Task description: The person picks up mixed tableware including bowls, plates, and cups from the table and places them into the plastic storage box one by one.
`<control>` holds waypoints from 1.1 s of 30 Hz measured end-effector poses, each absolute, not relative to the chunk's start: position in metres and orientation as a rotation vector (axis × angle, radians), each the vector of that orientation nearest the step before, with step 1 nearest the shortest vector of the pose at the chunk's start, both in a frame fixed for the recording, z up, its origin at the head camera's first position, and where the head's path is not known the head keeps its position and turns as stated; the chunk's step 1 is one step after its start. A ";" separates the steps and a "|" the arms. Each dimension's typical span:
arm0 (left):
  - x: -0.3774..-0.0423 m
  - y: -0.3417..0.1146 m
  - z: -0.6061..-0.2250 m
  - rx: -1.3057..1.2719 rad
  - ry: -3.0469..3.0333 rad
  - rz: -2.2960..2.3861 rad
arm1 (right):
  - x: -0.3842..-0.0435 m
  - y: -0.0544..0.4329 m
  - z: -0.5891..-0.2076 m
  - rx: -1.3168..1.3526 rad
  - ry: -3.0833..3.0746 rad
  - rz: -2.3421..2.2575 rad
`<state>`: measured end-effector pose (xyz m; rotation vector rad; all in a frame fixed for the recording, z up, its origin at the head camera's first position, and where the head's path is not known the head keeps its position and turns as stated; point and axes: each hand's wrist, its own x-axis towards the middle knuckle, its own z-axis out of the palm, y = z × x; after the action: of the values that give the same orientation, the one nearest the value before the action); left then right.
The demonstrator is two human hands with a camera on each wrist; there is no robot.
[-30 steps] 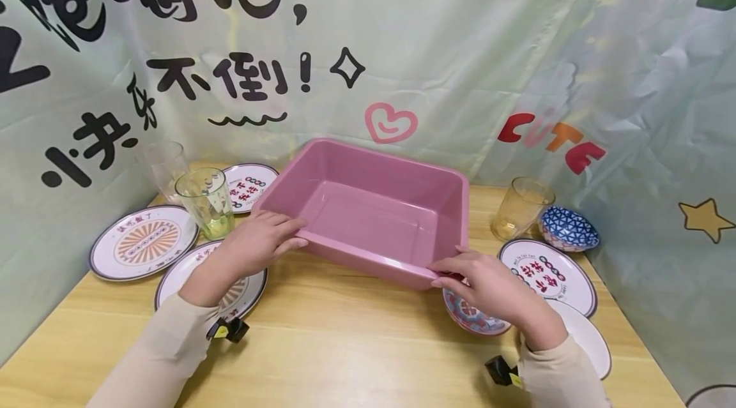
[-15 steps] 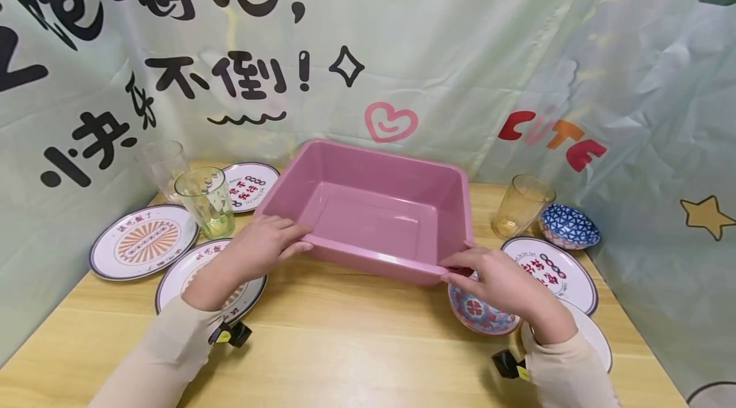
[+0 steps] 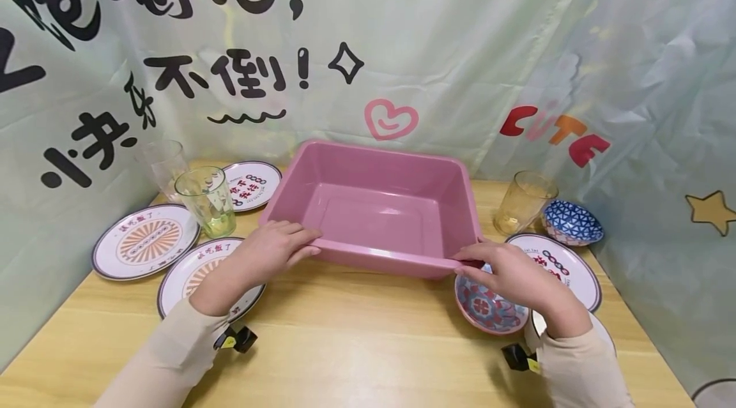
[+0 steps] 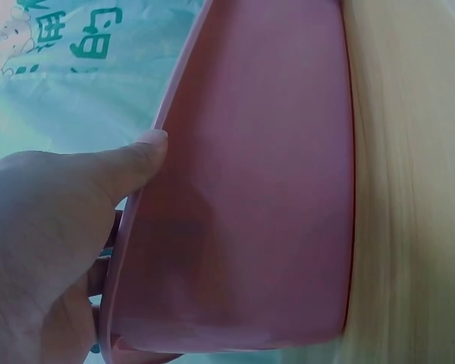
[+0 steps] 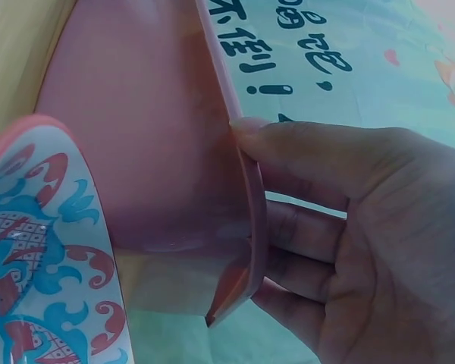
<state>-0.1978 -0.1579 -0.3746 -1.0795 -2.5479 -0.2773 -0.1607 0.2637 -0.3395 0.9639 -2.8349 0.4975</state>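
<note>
A pink rectangular plastic basin [image 3: 379, 216], with nothing in it, stands toward the back of the wooden table. My left hand [image 3: 278, 248] grips its near rim at the left corner; the left wrist view has the thumb [image 4: 148, 148] on the outer wall and the other fingers over the rim. At the near right corner my right hand [image 3: 506, 271] pinches the same rim, thumb outside and fingers inside. Just under the right hand sits a red-and-blue patterned bowl [image 3: 489, 306], close beside the basin's wall [image 5: 152, 152].
To the left are plates [image 3: 144, 243], a green-tinted glass [image 3: 209, 204] and a clear glass [image 3: 163, 162]. An amber glass [image 3: 523, 204], a blue patterned bowl [image 3: 572, 223] and more plates [image 3: 583, 274] stand on the right. A printed cloth [image 3: 460, 44] hangs behind the table.
The basin has shifted slightly to the right and turned a little, its near right corner moving away from me. Both hands have moved with it, keeping their hold on the rim.
</note>
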 end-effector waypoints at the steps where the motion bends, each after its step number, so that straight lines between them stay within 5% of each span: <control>1: -0.198 -0.157 -0.375 -1.084 -2.547 -0.280 | -0.161 0.264 -0.339 0.959 -2.840 0.498; 33: -0.186 -0.152 -0.364 -1.175 -2.627 -0.345 | -0.156 0.268 -0.330 0.878 -2.949 0.509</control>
<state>-0.1863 -0.1517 -0.3640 -1.1751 -2.6272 -0.3449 -0.1561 0.2684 -0.3299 0.8781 -2.9485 0.5087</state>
